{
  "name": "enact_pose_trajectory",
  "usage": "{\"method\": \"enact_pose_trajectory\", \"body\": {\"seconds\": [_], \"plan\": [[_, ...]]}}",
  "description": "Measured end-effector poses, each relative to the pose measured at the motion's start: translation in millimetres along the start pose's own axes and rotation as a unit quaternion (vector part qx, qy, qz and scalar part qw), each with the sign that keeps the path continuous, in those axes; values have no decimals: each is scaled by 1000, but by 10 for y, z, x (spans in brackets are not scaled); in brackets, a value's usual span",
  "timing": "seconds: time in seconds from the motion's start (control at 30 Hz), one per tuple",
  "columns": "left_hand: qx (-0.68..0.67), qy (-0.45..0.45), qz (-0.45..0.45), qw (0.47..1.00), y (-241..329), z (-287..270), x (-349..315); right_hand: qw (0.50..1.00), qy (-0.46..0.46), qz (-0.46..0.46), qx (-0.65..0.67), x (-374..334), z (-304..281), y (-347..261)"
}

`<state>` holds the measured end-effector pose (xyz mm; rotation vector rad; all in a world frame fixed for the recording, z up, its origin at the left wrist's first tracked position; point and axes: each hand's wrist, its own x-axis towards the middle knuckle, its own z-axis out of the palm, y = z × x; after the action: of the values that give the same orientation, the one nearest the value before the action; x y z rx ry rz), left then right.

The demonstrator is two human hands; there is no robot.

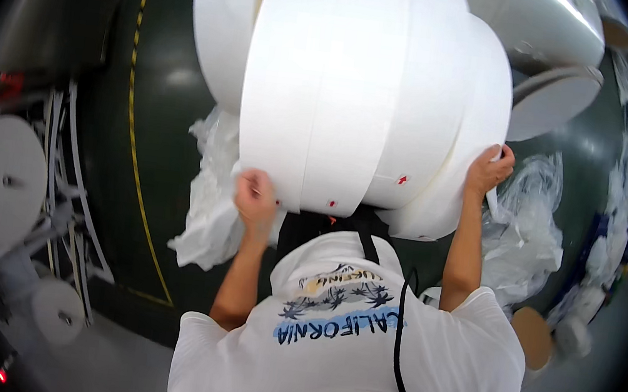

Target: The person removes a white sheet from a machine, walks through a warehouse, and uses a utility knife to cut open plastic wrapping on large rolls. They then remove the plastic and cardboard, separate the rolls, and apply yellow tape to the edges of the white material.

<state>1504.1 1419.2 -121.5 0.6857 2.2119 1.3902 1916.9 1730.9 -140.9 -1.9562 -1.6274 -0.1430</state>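
Large white rolls of sheet material lie side by side in front of me, with a wide white roll [341, 91] in the middle and a white roll [478, 114] at its right. Small red marks show on their near edges. At the near left edge of the wide roll, my left hand [255, 195] is closed with curled fingers, slightly blurred; what it pinches is hidden. My right hand [490, 170] is closed at the outer right edge of the right roll. A narrow white strip [492, 205] hangs just below it; whether the fingers hold that strip or the roll's edge is unclear.
Crumpled clear plastic film [215, 216] lies at the left, and more plastic film [528, 220] at the right. Further rolls, including a wrapped roll [542, 28], stand beyond. A metal rack [62, 167] with white discs is far left, past a yellow floor line [136, 129].
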Motion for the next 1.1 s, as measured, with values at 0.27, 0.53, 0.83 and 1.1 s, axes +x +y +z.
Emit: {"method": "enact_pose_trajectory", "body": {"seconds": [0.27,0.53,0.83,1.1], "plan": [[2,-181,-283,942,-967,29,-1801,1000,-25,11,10,-77,-68,-90],[40,-274,-552,787,-1704,787,-1573,999,-44,20,-7,2,-71,-108],[-252,-128,-547,788,-2320,1483,-1982,999,2,-52,-14,131,13,182],[-281,-127,-585,750,-2323,1363,-2078,999,-27,-18,-31,202,80,322]]}}
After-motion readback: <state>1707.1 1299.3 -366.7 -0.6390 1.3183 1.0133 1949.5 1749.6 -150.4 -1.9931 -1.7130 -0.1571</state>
